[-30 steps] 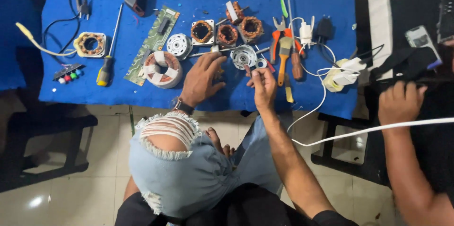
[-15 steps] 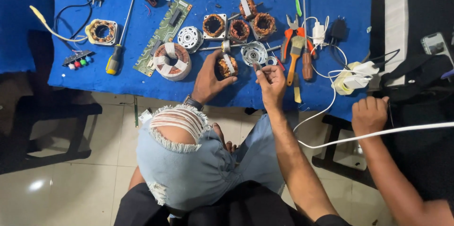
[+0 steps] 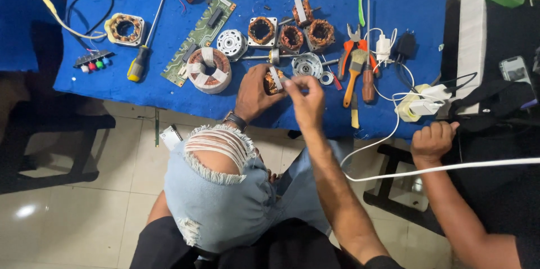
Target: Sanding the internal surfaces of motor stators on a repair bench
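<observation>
My left hand is shut on a small copper-wound motor stator, held just above the blue table cover near its front edge. My right hand pinches at the right side of that stator with its fingertips. What the fingertips grip is too small to tell. A round silver motor end cap and a shaft lie just behind my hands. A large taped copper coil sits to the left of my left hand.
More copper stators, a white fan part, green circuit boards, a yellow-handled screwdriver, orange pliers, a brush and chargers lie on the cover. Another person's fist rests at the right by a white cable.
My left hand picked the small stator up off the cover and brought it toward me. My right hand moved in to meet it. The other person's fist shifted left.
</observation>
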